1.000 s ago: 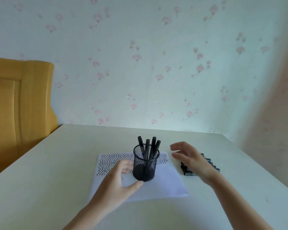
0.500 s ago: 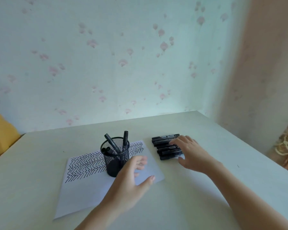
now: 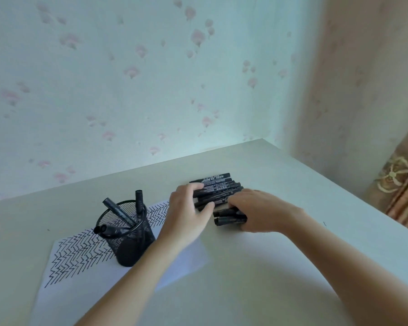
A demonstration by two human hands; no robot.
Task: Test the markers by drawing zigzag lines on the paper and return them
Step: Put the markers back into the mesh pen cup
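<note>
both hands were on the row of markers (image 3: 218,191) lying side by side on the table (image 3: 292,267), probably to gather them. the left hand (image 3: 186,212) curled its fingers and thumb round the row's left ends; the right hand (image 3: 262,211) grasped the nearest markers from 3 o'clock. at 8 o'clock of the row the mesh cup (image 3: 127,236), holding three markers, stood on the zigzag-covered paper (image 3: 80,260), clear of both hands.
</note>
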